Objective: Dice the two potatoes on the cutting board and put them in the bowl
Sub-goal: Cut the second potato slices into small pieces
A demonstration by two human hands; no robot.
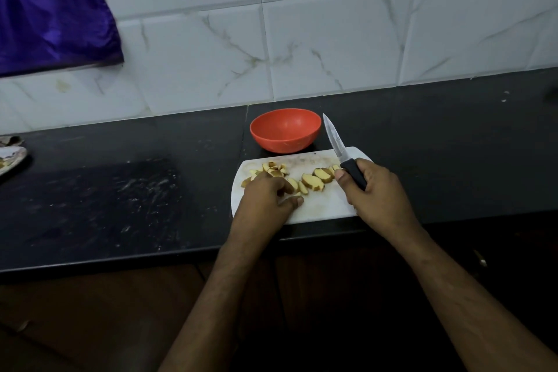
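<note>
On the cutting board [320, 205] at the counter's front edge, the slices [312, 181] need gathering flat and steadying before the blade crosses them, fingertips tucked back. The left hand [265, 196] rests loosely curled on pieces near the diced pile [273, 169]; the right hand [374, 190] is wrapped around the knife [341, 151], tip raised toward the empty bowl [285, 130] just behind the board

Potato slices [312, 181], dice [273, 169] on white board [326, 205]; orange bowl [285, 130] empty.
</note>
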